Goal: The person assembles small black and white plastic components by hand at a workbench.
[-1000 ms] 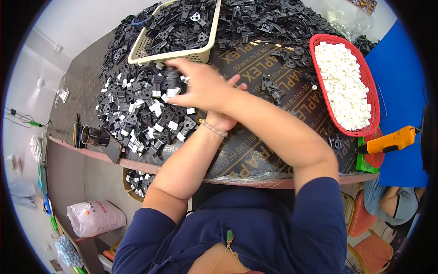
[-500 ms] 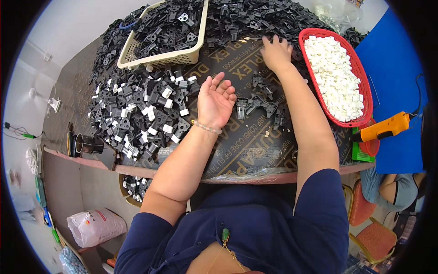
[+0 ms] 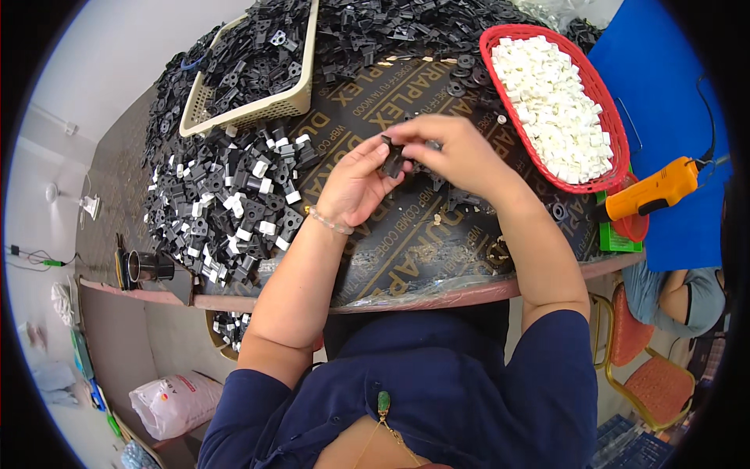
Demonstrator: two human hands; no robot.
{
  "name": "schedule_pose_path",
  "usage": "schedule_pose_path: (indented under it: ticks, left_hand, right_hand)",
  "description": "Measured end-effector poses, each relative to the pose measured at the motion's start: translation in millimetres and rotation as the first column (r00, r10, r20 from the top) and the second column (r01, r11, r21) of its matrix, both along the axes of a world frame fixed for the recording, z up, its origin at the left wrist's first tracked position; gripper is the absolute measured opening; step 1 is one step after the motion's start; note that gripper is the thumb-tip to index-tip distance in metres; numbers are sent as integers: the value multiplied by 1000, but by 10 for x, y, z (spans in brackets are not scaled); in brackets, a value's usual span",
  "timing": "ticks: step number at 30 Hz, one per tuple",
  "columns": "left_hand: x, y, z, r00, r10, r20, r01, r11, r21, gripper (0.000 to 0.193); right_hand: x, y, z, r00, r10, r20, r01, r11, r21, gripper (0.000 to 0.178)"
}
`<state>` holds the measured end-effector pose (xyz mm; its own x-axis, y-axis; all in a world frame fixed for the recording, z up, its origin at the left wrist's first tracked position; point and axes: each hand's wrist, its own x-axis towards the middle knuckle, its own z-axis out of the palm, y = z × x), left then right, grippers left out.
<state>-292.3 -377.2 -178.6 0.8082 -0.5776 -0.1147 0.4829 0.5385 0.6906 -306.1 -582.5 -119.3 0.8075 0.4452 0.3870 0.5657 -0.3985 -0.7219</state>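
Note:
Over the middle of the table my two hands meet around a small black plastic part [image 3: 393, 159]. My left hand [image 3: 355, 186], palm turned up, pinches it between thumb and fingers. From the right, my right hand [image 3: 455, 154] has its thumb and fingertips closed on the same part's far side; they partly cover it. More loose black parts [image 3: 461, 195] lie on the table beneath and beside my right hand. To the left of my left hand spreads a heap of black parts with white caps [image 3: 234, 199].
A beige basket [image 3: 301, 100] of black parts stands at the far left, before a large black heap [image 3: 391, 27]. On the right are a red basket [image 3: 619, 148] of small white pieces, black rings [image 3: 461, 78] and an orange-yellow handheld tool [image 3: 652, 191]. A metal cup [image 3: 144, 266] stands near left.
My right hand has come back from the far heap to my left hand. The left hand, open before, is now closed on the black part. The view has shifted slightly.

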Motion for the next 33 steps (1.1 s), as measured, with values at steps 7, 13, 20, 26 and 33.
schedule_pose_path:
  ticks: [7,13,20,26,33]
  left_hand:
    - [100,44,-27,942,337,-8,-337,942,-1,24]
    - [90,62,-41,957,284,57,-290,945,154,22]
    - [24,13,-6,962,263,77,-273,942,194,24]
    - [37,38,-22,942,326,83,-335,929,154,33]
    - [82,59,-28,910,413,-48,-409,910,72,26]
  right_hand:
    - [41,-650,102,910,-411,-52,311,762,-569,15]
    - [196,-688,-356,819,-487,304,512,380,-770,50]
    - [412,-655,-533,799,-488,352,536,313,-784,33]
    - [215,-496,-405,898,-418,135,390,617,-684,31]
    - [319,-529,-394,832,-492,257,518,521,-678,32]
